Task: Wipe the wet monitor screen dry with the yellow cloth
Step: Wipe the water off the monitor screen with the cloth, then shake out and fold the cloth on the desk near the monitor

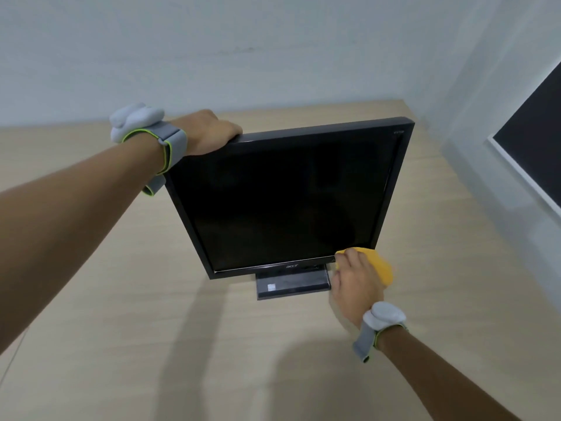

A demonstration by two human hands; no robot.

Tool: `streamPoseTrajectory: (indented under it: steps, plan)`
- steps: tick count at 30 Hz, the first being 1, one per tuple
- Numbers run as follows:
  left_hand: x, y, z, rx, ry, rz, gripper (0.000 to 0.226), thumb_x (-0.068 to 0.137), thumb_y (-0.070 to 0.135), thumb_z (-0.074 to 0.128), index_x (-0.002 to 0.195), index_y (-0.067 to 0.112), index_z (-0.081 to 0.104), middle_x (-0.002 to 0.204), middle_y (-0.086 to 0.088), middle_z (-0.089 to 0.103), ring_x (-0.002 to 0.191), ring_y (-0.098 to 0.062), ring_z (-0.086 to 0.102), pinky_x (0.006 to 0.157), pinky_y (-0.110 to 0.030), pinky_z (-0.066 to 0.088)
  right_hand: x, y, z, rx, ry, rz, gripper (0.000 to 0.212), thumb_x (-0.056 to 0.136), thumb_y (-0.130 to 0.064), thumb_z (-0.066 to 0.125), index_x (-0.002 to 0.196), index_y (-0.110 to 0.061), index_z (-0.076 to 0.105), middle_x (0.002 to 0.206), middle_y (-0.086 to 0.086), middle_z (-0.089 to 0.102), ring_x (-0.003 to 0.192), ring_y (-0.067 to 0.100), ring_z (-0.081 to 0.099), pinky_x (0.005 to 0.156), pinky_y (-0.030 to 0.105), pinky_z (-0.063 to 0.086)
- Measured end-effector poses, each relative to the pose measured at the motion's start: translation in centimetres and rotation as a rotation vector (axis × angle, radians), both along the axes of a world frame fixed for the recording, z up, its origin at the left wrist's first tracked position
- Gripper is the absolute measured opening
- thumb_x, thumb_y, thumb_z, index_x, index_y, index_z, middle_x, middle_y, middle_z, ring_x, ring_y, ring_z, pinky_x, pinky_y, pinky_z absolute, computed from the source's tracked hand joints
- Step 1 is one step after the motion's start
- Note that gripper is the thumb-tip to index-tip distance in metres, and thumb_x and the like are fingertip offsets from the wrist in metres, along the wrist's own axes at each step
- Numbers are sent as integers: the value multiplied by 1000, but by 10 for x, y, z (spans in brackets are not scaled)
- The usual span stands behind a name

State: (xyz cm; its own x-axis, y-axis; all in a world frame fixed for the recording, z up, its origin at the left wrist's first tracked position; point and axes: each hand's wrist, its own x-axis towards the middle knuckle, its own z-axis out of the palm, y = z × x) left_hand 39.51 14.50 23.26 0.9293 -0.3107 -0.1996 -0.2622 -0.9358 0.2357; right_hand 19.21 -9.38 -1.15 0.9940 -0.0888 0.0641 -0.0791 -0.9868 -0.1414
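A black monitor point(285, 202) with a dark screen stands on its base on a light wooden table point(151, 329). My left hand point(209, 132) grips the monitor's top left corner, fingers curled over the upper edge. My right hand point(355, 281) holds a bunched yellow cloth point(379, 265) against the bottom right corner of the screen and bezel. Most of the cloth is hidden behind that hand. No drops are discernible on the dark screen.
A pale wall point(243, 50) rises behind the table. A dark framed panel point(534, 141) hangs on the right wall. The monitor's base point(291, 284) sits near the table's middle. Both wrists wear grey bands.
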Motion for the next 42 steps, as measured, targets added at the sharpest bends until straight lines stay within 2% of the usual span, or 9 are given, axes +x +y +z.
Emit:
streamPoseTrajectory:
  steps: [8,12,16,19,23,28,37,39,42]
  plan:
    - [-2,-3,-1,-43,-15,91,25,97,20,35,82,17,55,87,-15,47,83,-35,50,75,-36,39,11,114,-5,169,34,311,41,89,-14,50,130,-9,56,119,9,57,109,30,54,90,39,48]
    - [-2,-2,1,-103,-68,209,35,82,42,50,74,9,60,79,-13,53,73,-33,51,63,-35,38,14,144,-3,339,93,435,49,91,-8,46,139,-9,50,139,9,50,127,29,44,97,40,43]
    - [-11,0,5,-352,-164,321,29,71,37,60,62,11,65,65,-10,57,64,-28,50,60,-32,41,2,127,-5,435,-8,400,24,90,-9,47,106,-9,64,106,8,59,101,29,55,75,40,47]
    - [-29,5,11,-475,-341,334,28,73,32,55,77,12,75,78,-11,71,74,-26,61,67,-33,50,-3,97,-12,427,-50,290,16,92,-15,49,96,-16,64,94,1,60,88,23,56,66,35,45]
    - [-70,8,4,-440,-621,241,26,76,29,53,85,18,74,82,-2,71,83,-25,64,76,-38,54,-5,64,-26,373,13,175,19,91,-29,41,87,-23,58,90,-6,57,79,22,56,59,31,38]
    - [-127,24,-39,-413,-791,121,14,79,21,56,73,11,64,70,-4,56,70,-26,53,60,-40,44,-3,42,-48,322,48,28,18,83,-32,40,81,-25,57,86,-8,57,78,19,58,57,28,41]
    - [-197,41,-203,-349,106,423,14,79,19,63,66,22,63,55,5,59,62,-22,59,62,-36,52,6,33,-91,389,145,-203,18,73,-37,69,89,-31,62,84,-9,62,73,20,64,51,20,29]
    - [-195,45,-234,-355,345,527,6,82,19,66,86,23,64,71,2,66,79,-25,64,74,-33,52,7,39,-99,422,163,-235,24,65,-41,68,83,-31,55,72,-12,53,62,16,57,45,16,19]
    - [-184,43,-267,-458,503,670,51,80,18,70,128,18,50,111,-13,66,102,-32,63,81,-33,49,10,49,-108,476,152,-290,33,58,-48,59,86,-35,50,62,-14,46,51,9,46,45,14,15]
